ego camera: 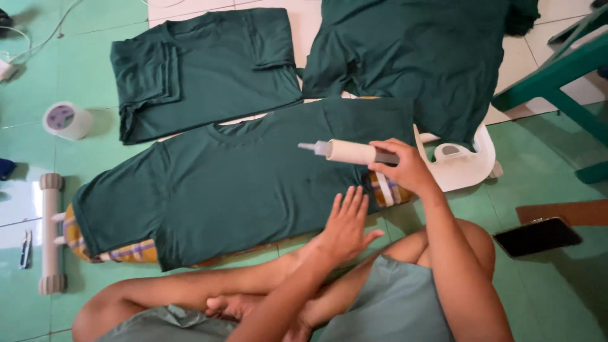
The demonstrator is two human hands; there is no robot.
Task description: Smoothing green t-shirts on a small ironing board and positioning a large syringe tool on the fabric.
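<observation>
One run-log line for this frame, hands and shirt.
left hand: flat on green T-shirt | right hand: holds iron above shirt | shirt: spread over checked pad

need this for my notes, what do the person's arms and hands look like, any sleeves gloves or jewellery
Both arms are bare to the frame edge, with no sleeves in view. The left hand and the right hand wear no gloves, and no rings, watch or bracelets show. Grey-green shorts cover the lap.

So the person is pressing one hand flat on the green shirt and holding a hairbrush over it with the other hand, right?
Not quite. The left hand does lie flat on the green shirt, but the right hand holds a cream tube with a nozzle, not a hairbrush. The head view shows it.
</observation>
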